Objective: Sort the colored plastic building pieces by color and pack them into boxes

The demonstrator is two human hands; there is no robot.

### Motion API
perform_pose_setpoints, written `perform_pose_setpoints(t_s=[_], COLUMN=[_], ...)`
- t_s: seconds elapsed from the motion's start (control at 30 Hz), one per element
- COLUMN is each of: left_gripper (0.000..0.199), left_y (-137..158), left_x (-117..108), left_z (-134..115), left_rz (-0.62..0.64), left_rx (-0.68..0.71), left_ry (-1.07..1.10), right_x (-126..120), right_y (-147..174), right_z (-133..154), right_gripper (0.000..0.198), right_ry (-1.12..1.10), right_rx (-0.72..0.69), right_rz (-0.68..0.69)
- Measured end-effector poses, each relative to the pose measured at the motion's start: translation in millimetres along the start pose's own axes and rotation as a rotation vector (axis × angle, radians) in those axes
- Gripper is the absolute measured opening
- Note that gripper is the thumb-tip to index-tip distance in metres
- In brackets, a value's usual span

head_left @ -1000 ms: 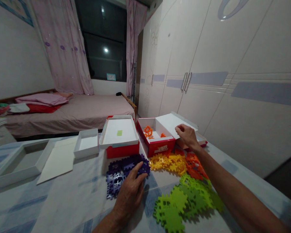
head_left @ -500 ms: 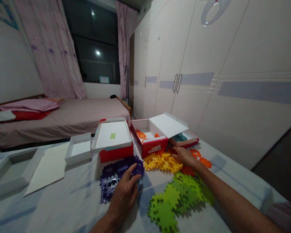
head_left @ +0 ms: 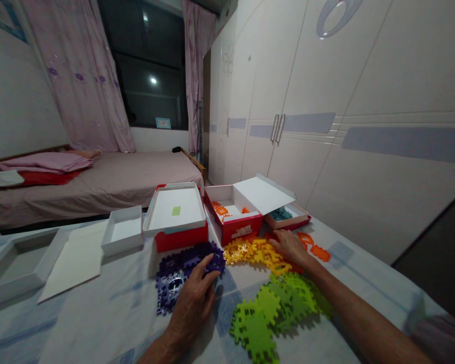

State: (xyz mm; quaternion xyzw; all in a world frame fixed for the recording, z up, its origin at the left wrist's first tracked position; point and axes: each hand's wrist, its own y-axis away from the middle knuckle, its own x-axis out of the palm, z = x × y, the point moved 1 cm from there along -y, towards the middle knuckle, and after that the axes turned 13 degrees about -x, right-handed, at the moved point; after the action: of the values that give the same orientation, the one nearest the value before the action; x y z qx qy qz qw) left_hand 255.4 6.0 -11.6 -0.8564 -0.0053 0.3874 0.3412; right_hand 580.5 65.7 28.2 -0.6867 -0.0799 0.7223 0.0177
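My left hand (head_left: 194, 298) rests at the right side of a pile of dark purple toothed plastic pieces (head_left: 169, 283), thumb and index finger apart with nothing visible between them. Farther right, my right hand (head_left: 291, 247) reaches over the right end of a yellow pile of toothed pieces (head_left: 246, 252). Its fingers are stretched out against the yellow and orange pieces, and their tips are partly hidden. Orange pieces (head_left: 320, 253) lie just beyond that wrist. Below the right forearm spreads a heap of green toothed pieces (head_left: 256, 323).
Behind the piles stand a red-and-white box (head_left: 242, 231) holding orange pieces, a box with a white tray on top (head_left: 176, 222), and a shallow box of teal pieces (head_left: 284, 215). White trays (head_left: 122, 232) and a cream sheet (head_left: 76, 260) lie left on the checked cloth.
Some yellow pieces under my right hand have shifted toward me and spread over the orange ones. My right hand has moved slightly; my left hand stays nearly still.
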Motion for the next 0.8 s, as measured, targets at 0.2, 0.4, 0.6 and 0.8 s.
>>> perform_pose_setpoints(t_s=[0.2,0.4,0.6,0.8], left_gripper=[0.033,0.033,0.033,0.033], left_y=[-1,-1,0,0], left_x=[0,1,1,1], left_z=[0,0,1,1], left_rz=[-0.015,-0.001,0.018,0.022], left_rx=[0.011,-0.005,-0.008,-0.001], left_ry=[0.001,0.005,0.002,-0.006], right_x=[6,3,5,8], right_y=[-5,4,3,-7], right_z=[-1,-11,-1,14], right_gripper=[0.036,0.036,0.048,0.04], right_ry=[-0.012,-0.068,-0.095,-0.063], right_rx=[0.066,0.08,0.167,0.279], right_rz=[-0.015,-0.091,-0.051,-0.012])
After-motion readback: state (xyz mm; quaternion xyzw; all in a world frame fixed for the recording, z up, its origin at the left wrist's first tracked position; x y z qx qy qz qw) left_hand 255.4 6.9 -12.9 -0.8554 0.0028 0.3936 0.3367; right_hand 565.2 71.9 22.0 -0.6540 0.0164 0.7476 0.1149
